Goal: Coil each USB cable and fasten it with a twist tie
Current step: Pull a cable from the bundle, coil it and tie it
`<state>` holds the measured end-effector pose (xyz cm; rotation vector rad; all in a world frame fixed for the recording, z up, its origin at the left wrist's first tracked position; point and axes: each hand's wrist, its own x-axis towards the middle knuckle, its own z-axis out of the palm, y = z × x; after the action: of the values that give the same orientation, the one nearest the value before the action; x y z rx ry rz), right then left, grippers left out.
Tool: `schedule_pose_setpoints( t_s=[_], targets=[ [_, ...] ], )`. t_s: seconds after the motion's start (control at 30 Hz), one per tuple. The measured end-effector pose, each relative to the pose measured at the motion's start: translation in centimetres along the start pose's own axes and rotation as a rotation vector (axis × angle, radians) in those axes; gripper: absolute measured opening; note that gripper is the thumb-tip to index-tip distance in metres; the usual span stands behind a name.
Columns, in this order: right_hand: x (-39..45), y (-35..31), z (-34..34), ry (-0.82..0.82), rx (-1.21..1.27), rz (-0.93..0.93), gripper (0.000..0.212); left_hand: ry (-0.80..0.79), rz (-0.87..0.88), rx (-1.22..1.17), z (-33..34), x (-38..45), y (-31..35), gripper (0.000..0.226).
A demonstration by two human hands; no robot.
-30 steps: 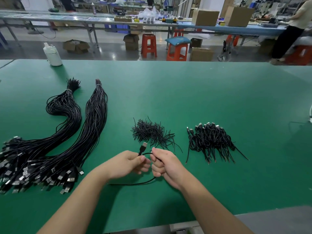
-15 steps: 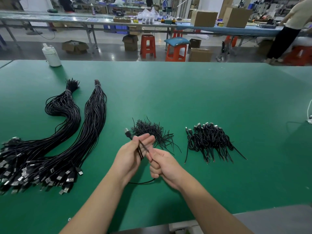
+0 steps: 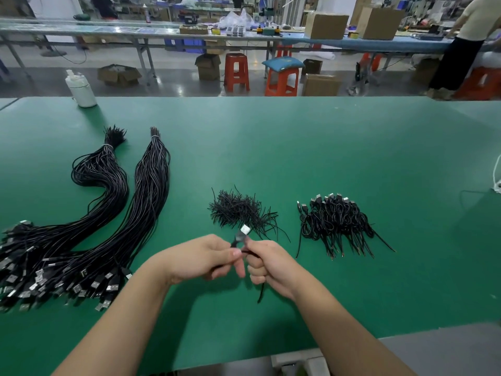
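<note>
The green table (image 3: 298, 147) stretches out before me. On its left lie two long bundles of black USB cables (image 3: 113, 213), plugs toward me. To the right sits the pile of coiled cables (image 3: 336, 221), and between them the heap of black twist ties (image 3: 238, 210). A white bottle (image 3: 80, 89) stands at the far left edge; I can read no writing anywhere. My left hand (image 3: 200, 259) and right hand (image 3: 268, 264) are together, both gripping one USB cable (image 3: 241, 237), its silver plug upward, its tail hanging below my right hand.
</note>
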<state>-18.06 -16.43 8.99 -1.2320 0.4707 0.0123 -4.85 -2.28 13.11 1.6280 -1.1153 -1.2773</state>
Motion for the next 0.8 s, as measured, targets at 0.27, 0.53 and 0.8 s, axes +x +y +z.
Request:
schedule_pose_setpoints(
  t_s=[0.27, 0.53, 0.8],
  targets=[
    [-0.4, -0.7, 1.4, 0.146, -0.267, -0.079, 0.022, 0.253, -0.177, 0.430, 0.7, 1.2, -1.9, 0.033],
    [-0.7, 0.1, 2.6, 0.129, -0.367, -0.207, 0.020, 0.570, 0.049, -0.116, 1.4, 2.2, -3.8, 0.030],
    [0.2, 2.5, 2.8, 0.092, -0.487, -0.044, 0.028, 0.651, 0.163, -0.992, 2.9, 2.8, -1.1, 0.029]
  ],
)
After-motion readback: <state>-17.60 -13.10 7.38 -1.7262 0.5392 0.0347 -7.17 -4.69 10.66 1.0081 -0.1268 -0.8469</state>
